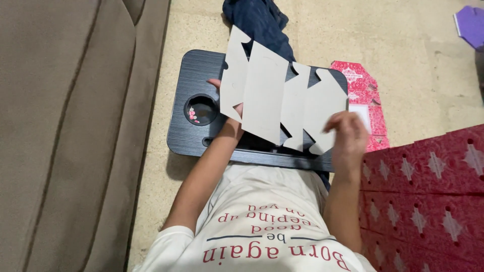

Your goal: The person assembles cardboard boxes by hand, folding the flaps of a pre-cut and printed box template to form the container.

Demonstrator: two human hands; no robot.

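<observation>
Both hands hold one flat, unfolded box blank up above a black lap table: the left hand is mostly hidden behind the card, a thumb showing at its nine o'clock edge and a finger below, closed on that side, while the right hand pinches the blank's four o'clock corner with bent fingers. The blank shows its plain grey back, four panels with notched flaps, tilted so its top leans to eleven o'clock. At three o'clock of it, a red-and-white printed flat carton lies on the floor, partly under the table's edge. At five o'clock sits a stack of red patterned cartons with white diamond marks. The table's round cup hole, at nine o'clock of the blank, holds a few small pink bits.
</observation>
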